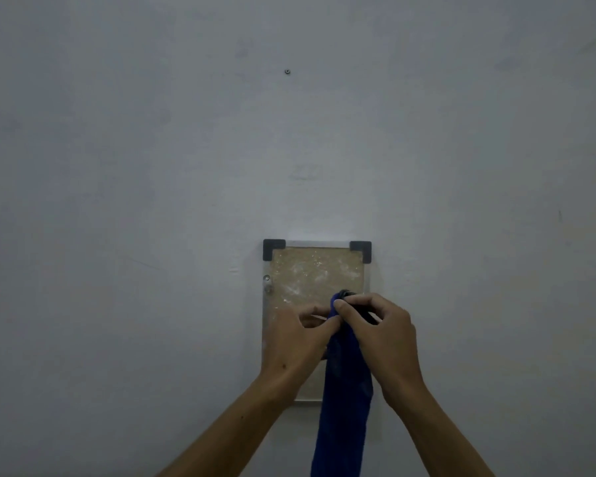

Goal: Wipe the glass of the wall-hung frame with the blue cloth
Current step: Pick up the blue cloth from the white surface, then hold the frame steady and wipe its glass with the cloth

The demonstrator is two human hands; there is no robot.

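grey wall: upright frame; both hands' fingers pinch hanging blue cloth

An indoor room, type unclear: a bare grey painted wall fills the view, a small screw at upper centre.

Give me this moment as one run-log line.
left hand: grip on blue cloth | right hand: grip on cloth top | cloth: bunched, hanging | frame: on wall, glass smeared | stage: wipe not evident
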